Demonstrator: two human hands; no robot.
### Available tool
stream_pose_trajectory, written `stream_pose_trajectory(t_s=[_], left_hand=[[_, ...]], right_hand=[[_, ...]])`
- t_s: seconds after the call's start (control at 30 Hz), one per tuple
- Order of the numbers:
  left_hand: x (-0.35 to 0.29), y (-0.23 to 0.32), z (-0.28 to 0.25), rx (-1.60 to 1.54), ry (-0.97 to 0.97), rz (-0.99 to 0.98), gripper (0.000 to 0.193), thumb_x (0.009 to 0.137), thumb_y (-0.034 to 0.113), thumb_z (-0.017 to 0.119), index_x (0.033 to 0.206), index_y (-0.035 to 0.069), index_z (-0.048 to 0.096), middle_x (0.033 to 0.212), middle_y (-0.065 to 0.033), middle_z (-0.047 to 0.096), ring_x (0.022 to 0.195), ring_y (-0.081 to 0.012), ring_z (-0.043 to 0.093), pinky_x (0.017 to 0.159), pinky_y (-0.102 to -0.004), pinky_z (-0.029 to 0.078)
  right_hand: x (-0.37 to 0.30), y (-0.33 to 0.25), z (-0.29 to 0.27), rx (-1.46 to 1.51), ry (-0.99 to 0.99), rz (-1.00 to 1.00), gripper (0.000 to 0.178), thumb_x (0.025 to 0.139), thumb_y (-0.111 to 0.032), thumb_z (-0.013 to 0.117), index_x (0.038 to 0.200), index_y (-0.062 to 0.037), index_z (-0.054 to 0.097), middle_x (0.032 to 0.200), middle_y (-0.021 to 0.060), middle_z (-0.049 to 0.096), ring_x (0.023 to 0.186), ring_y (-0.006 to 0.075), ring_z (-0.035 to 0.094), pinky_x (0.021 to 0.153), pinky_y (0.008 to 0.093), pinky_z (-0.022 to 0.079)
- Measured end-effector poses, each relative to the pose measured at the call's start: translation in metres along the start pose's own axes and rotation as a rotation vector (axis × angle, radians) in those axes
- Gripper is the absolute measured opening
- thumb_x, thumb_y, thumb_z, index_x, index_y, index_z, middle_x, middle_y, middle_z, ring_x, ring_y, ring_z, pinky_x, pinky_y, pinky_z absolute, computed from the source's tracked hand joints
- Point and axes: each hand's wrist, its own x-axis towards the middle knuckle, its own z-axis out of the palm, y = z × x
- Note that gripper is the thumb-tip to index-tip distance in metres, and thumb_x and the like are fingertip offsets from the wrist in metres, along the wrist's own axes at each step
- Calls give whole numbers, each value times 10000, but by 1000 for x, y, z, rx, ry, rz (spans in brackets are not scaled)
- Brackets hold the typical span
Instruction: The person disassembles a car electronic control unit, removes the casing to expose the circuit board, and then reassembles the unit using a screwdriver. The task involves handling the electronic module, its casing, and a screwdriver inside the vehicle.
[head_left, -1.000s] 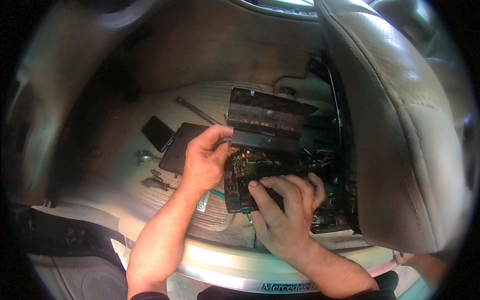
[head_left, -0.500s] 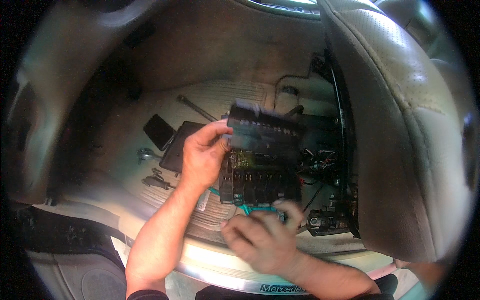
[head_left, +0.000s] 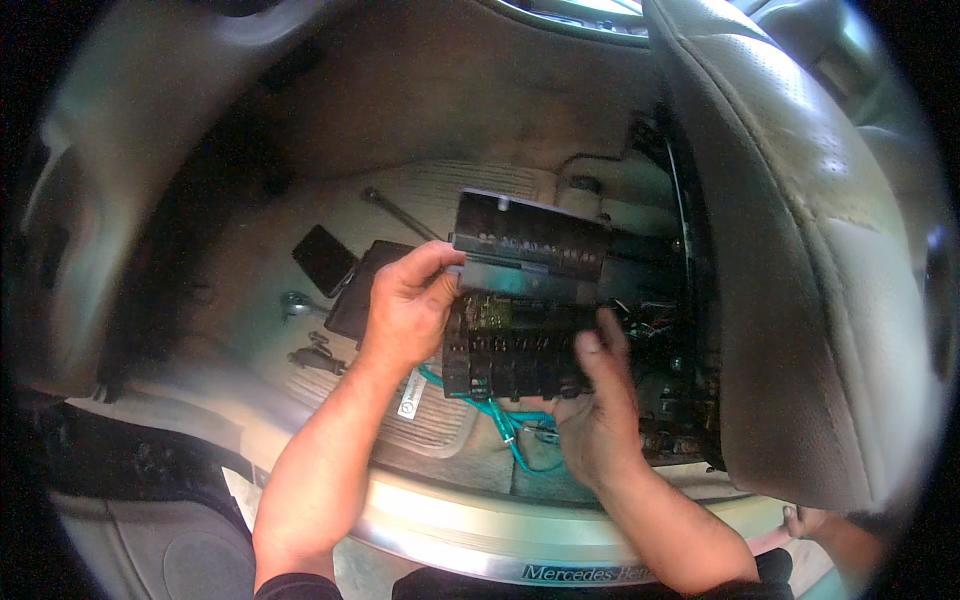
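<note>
A black fuse box (head_left: 520, 368), with a row of slots along its front face and a raised flat upper part (head_left: 530, 225), is held above the car floor. My left hand (head_left: 408, 300) pinches the left edge of that upper part between thumb and fingers. At the box's lower right corner, my right hand (head_left: 603, 420) is closed around the end, some fingers beneath it and others up along the side; it is slightly blurred. Below the box hangs a turquoise cable (head_left: 508, 425). Whatever lies behind the box is hidden.
On the ribbed mat (head_left: 432, 430) and carpet lie a ratchet (head_left: 296, 303), a long bar (head_left: 395, 212), a black flat case (head_left: 365, 290) and a phone-like slab (head_left: 323, 260). A beige seat (head_left: 800, 270) rises at right beside loose wires (head_left: 645, 318). Another person's hand (head_left: 803, 521) rests near the sill (head_left: 450, 530).
My right hand has moved up and right from below the box to its right end, uncovering the turquoise cable. My left hand keeps its hold on the upper part.
</note>
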Motion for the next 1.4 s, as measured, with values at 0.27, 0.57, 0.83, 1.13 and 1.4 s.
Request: stream_pose_trajectory(t_s=[0.27, 0.57, 0.83, 1.13, 1.4], left_hand=[[6, 23, -9, 308, -183, 99, 219, 815, -24, 660, 1030, 10, 683, 939, -159, 716, 877, -258, 706, 786, -333, 524], [8, 31, -13, 376, -218, 12, 204, 814, -12, 653, 1016, -12, 681, 899, -173, 703, 849, -252, 707, 768, -334, 525], [7, 28, -20, 310, -293, -142, 303, 784, -46, 635, 1077, 7, 694, 958, -136, 731, 924, -178, 682, 862, -320, 510], [5, 67, -31, 525, -497, -211, 412, 685, 57, 779, 1069, 3, 641, 934, -92, 683, 857, -167, 622, 761, -340, 500], [3, 69, -11, 273, -268, -160, 554, 736, -23, 807, 1235, -11, 567, 1121, -105, 695, 1063, -171, 652, 915, -300, 519]], right_hand=[[10, 17, -12, -325, 61, -246, 591, 854, -106, 656, 1395, -1, 440, 1310, 157, 545, 1237, 262, 507, 1088, 362, 361], [9, 11, -13, -425, 52, -228, 348, 852, -109, 660, 1167, -8, 553, 1223, 137, 560, 1153, 226, 533, 1017, 366, 415], [13, 20, -21, -660, 20, -447, 317, 833, -117, 662, 1145, -66, 684, 1362, 160, 502, 1300, 292, 474, 1097, 391, 365], [11, 13, -21, -676, -12, -475, 324, 803, -99, 647, 1122, -52, 680, 1381, 164, 495, 1329, 301, 446, 1126, 399, 323], [9, 19, -20, -607, -47, -478, 347, 787, -60, 627, 1132, -51, 666, 1392, 150, 492, 1328, 297, 447, 1138, 400, 308]])
